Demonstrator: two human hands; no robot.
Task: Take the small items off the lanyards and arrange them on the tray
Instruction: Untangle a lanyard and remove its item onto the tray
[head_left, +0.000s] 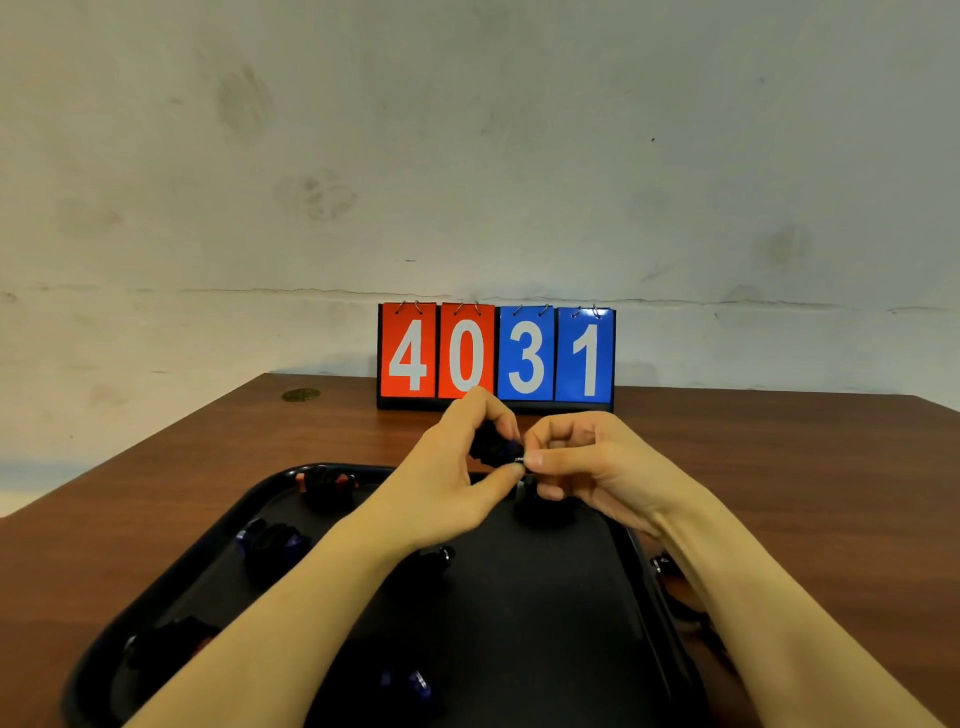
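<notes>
Black and bunched, with a hint of dark blue, a lanyard (493, 446) sits curled inside the left hand (457, 467), held up above the far edge of the black tray (613, 649). That hand's fingers are bent round the bundle, and its thumb tip meets the right hand (587, 462) at a small silvery metal piece (518, 460), too small to make out clearly. The right hand's thumb and curled fingers pinch that piece from the other side.

Down on the tray lie several dark clumps: one with red-orange accents (327, 486) at the far left corner, a black and blue one (270, 543) on the left side, a black one (166, 644) near the front left, a blue-tinged one (408, 686) at the front, and another dark one (543, 506) just under the hands. The tray rests on a reddish-brown wood tabletop (805, 467). Behind it stands a flip scoreboard (496, 356) reading 4031, against a pale wall.
</notes>
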